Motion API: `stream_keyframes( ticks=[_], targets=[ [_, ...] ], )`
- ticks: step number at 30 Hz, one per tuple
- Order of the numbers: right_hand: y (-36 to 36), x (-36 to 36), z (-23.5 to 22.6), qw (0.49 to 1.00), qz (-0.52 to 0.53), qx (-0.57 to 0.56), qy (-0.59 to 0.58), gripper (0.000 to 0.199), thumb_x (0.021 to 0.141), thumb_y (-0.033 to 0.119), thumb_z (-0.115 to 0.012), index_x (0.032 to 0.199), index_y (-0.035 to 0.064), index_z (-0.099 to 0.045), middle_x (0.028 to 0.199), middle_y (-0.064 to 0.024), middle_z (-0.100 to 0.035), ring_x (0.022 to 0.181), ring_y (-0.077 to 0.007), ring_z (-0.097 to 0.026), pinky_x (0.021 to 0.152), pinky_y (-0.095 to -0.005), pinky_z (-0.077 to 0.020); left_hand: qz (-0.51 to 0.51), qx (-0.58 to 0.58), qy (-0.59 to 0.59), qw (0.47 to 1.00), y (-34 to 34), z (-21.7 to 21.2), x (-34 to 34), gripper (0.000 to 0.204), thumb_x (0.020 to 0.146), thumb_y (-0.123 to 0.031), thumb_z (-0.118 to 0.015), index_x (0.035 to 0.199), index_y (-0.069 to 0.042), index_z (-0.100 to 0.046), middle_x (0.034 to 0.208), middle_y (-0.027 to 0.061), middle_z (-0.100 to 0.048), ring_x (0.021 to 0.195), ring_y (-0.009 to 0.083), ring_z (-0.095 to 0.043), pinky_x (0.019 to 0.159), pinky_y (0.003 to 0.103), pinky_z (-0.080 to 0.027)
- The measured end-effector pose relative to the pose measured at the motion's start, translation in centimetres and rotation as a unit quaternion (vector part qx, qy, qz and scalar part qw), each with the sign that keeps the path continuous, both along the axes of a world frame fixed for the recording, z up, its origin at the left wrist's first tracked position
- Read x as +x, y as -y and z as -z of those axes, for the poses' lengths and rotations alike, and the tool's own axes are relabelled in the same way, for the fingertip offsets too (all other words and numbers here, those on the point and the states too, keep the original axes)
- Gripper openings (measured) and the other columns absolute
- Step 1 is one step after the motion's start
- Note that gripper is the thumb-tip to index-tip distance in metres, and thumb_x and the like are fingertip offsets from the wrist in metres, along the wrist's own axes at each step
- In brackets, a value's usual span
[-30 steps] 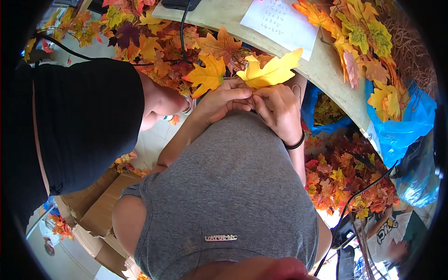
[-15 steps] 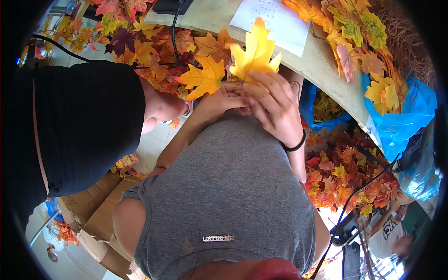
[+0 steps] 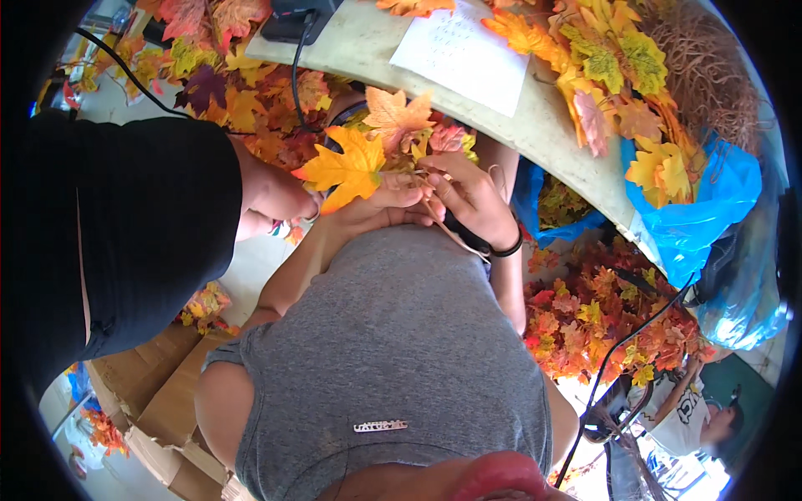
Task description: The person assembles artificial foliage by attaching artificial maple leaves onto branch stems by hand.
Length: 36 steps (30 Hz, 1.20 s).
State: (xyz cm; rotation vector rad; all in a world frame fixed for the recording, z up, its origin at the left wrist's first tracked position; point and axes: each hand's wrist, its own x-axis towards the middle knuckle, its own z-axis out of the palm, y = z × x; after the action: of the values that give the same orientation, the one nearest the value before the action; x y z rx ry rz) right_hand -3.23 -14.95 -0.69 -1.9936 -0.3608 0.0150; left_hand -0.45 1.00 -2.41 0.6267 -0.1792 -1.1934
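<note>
In front of my waist both hands meet at a thin brown stem (image 3: 451, 231) that slants down to the right. My left hand (image 3: 376, 209) is closed, its thumb and fingers pinching the stem. From above, my right hand (image 3: 476, 200) closes its fingertips round the same stem, next to the left thumb. A yellow-orange artificial maple leaf (image 3: 347, 169) sticks out to the left of the fingers. Behind them a paler orange maple leaf (image 3: 398, 118) stands up. The joint between leaf and stem is mostly hidden by my fingers.
Ahead curves a pale table (image 3: 359, 63) with a paper sheet (image 3: 464, 54), a dark device (image 3: 292, 23) and more leaves. Blue plastic bags (image 3: 702, 204) hang at its right. Leaf heaps (image 3: 610, 305) lie below. Another person's dark sleeve (image 3: 142, 234) is close on my left, above cardboard boxes (image 3: 180, 392).
The bright yellow leaf that my right hand held upright no longer shows upright. My right fingers have come down to a pinch beside the left thumb, and the brown stem now shows.
</note>
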Motion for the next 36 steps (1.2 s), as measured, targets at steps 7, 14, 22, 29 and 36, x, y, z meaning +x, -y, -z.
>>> stream_keyframes(
  ticks=[7,14,22,29,36],
  targets=[
    [3.5,-0.5,-3.0,0.988,0.095,-0.076,0.092,0.023,0.071,0.011,-0.046,0.091,-0.0003,-0.047,0.093,-0.0142,-0.046,0.086,-0.0261,-0.044,0.074,-0.0300,-0.0343,-0.071,0.160,0.105,0.979,1.9,-0.3,1.3,0.023,0.074,-0.016,-0.045,0.089,0.001,-0.045,0.081,0.0085,-0.051,0.077,0.0138,-0.049,0.066,0.021,-0.038],
    [11.6,0.4,-7.8,0.885,0.390,-0.150,0.207,0.015,0.068,0.009,-0.051,0.080,0.0005,-0.052,0.069,-0.0066,-0.052,0.060,-0.0142,-0.048,0.056,-0.0234,-0.0382,-0.112,0.147,0.114,0.976,3.2,-1.0,1.9,0.024,0.073,-0.018,-0.048,0.087,0.001,-0.046,0.078,0.0079,-0.051,0.072,0.0124,-0.049,0.063,0.019,-0.038],
    [21.4,11.7,-9.8,0.752,0.132,-0.548,0.343,0.014,0.062,0.011,-0.053,0.076,0.0101,-0.054,0.077,-0.0033,-0.054,0.079,-0.0179,-0.047,0.073,-0.0321,-0.0316,-0.119,0.165,0.175,0.964,3.6,-1.1,1.6,0.021,0.072,-0.017,-0.048,0.083,0.001,-0.046,0.075,0.0071,-0.052,0.071,0.0111,-0.049,0.062,0.019,-0.039],
    [21.8,14.6,-7.8,0.714,0.149,-0.635,0.255,0.015,0.065,0.018,-0.050,0.080,0.0169,-0.055,0.072,-0.0011,-0.055,0.079,-0.0155,-0.046,0.076,-0.0350,-0.0256,-0.165,0.174,0.147,0.960,2.9,-1.8,1.7,0.015,0.072,-0.015,-0.047,0.075,-0.001,-0.048,0.073,0.0074,-0.053,0.067,0.0115,-0.049,0.062,0.021,-0.038],
    [22.1,15.4,-7.4,0.666,0.156,-0.675,0.275,0.010,0.065,0.013,-0.051,0.073,0.0148,-0.056,0.069,0.0013,-0.050,0.076,-0.0158,-0.043,0.075,-0.0372,-0.0246,-0.156,0.178,0.142,0.961,2.6,-1.7,0.9,0.015,0.072,-0.015,-0.047,0.076,-0.001,-0.047,0.072,0.0084,-0.053,0.067,0.0127,-0.050,0.060,0.021,-0.039]
  ],
)
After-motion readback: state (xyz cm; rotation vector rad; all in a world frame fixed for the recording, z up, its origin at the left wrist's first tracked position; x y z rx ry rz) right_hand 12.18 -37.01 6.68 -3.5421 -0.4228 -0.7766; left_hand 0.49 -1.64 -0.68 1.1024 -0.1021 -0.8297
